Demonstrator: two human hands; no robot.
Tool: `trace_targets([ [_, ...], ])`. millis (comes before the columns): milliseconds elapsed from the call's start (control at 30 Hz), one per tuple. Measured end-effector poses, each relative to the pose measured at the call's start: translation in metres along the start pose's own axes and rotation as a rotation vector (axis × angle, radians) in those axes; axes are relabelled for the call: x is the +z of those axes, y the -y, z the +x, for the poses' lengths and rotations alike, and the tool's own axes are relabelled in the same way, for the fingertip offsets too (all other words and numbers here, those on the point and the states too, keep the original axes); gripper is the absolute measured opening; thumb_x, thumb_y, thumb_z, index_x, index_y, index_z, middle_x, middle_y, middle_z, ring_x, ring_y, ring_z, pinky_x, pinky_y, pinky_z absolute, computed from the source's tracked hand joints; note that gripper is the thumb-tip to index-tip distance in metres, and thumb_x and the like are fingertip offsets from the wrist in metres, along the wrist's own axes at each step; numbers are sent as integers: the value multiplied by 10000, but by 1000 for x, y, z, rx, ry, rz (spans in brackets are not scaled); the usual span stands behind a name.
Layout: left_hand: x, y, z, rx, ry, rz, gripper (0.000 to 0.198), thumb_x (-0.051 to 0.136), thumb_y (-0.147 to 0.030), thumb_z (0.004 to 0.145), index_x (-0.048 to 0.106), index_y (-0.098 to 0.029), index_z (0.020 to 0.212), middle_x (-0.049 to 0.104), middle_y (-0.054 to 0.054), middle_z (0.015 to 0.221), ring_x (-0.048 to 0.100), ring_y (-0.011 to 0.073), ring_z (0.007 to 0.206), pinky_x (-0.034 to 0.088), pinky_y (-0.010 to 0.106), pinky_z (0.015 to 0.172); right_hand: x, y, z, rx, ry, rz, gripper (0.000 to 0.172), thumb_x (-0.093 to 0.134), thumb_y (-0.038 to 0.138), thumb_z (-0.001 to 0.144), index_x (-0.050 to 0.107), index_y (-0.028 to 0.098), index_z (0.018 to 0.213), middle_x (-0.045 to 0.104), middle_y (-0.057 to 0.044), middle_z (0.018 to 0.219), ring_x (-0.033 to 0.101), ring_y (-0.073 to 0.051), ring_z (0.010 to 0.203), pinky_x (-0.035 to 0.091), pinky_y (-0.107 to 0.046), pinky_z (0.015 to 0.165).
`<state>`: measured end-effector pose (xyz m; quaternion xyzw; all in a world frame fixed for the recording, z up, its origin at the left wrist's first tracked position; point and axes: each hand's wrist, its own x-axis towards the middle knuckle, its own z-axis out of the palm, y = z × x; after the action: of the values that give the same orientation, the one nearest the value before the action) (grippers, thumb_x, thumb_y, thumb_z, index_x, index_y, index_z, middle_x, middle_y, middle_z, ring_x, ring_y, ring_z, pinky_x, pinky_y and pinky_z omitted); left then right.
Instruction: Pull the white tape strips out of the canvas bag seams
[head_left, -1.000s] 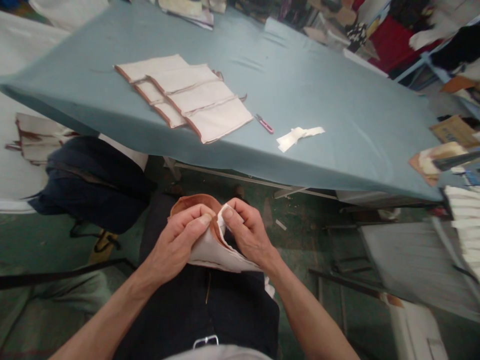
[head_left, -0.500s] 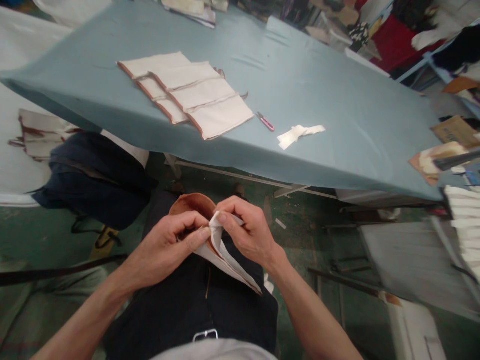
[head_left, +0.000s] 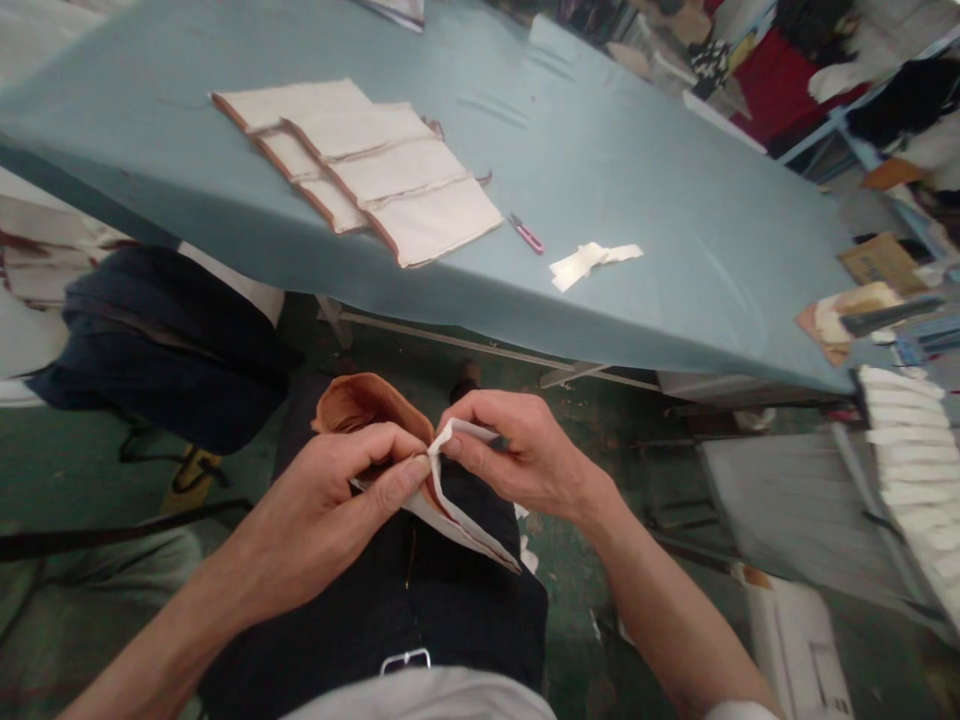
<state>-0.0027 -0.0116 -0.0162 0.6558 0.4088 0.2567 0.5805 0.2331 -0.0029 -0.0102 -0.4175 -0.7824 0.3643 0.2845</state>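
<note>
Over my lap is a folded fabric piece (head_left: 465, 535), off-white outside with a brown side that curls up at the far end. My left hand (head_left: 375, 475) pinches its upper edge between thumb and forefinger. Close beside it, my right hand (head_left: 502, 445) grips a white strip (head_left: 448, 432) at that same edge, thumb against forefinger. One end of the strip sticks out past my right fingers. Whether the strip is fixed to the fabric piece or separate, I cannot tell. My fingertips hide the spot where the two meet.
Ahead stands a table with a blue-green cover (head_left: 637, 200). On it lie overlapping off-white panels with brown edges (head_left: 420, 180), pink-handled thread snips (head_left: 527, 234) and white scraps (head_left: 592, 262). A dark cloth-draped seat (head_left: 165, 340) is at left, a stack of white pieces (head_left: 911, 450) at right.
My right hand has shifted slightly right and the strip stretches a little farther from my left fingers. More of the brown side shows. The whole view has tilted slightly.
</note>
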Motion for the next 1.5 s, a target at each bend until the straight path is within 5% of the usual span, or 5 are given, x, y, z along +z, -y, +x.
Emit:
trace_targets([
  [567,5,14,7,-104,72,-61,431,586,-507,1030,726,-189,775,725,14,724,649,177,690,486,236,647,-11,-20,8,-311,-9,-414,282,555,306,1111,718,267,884,742,-14,776,631,-147,666,400,-294,614],
  [767,12,30,5,-217,39,-92,453,610,-522,1000,715,-175,728,715,25,717,609,164,662,462,233,619,-41,-26,2,164,-567,-164,379,641,508,1064,674,222,818,634,6,682,482,-131,572,380,-294,592],
  [933,8,29,19,-180,-108,-158,400,661,-494,961,802,-174,767,803,70,851,681,201,753,510,255,679,7,-1,-16,424,-280,285,408,672,536,1022,722,182,824,620,8,688,485,-120,604,381,-251,557],
  [1067,7,30,26,-174,-132,-192,351,707,-480,937,832,-174,817,821,74,902,699,211,801,525,261,727,38,12,-18,508,-322,335,287,694,425,989,752,184,844,690,6,712,558,-122,621,414,-232,570],
  [1500,12,30,32,-262,-150,-319,468,735,-568,882,698,-142,694,466,-29,606,350,100,563,273,217,514,42,5,-14,321,-309,-17,244,622,365,1051,757,213,917,769,-11,782,645,-138,639,445,-257,626],
])
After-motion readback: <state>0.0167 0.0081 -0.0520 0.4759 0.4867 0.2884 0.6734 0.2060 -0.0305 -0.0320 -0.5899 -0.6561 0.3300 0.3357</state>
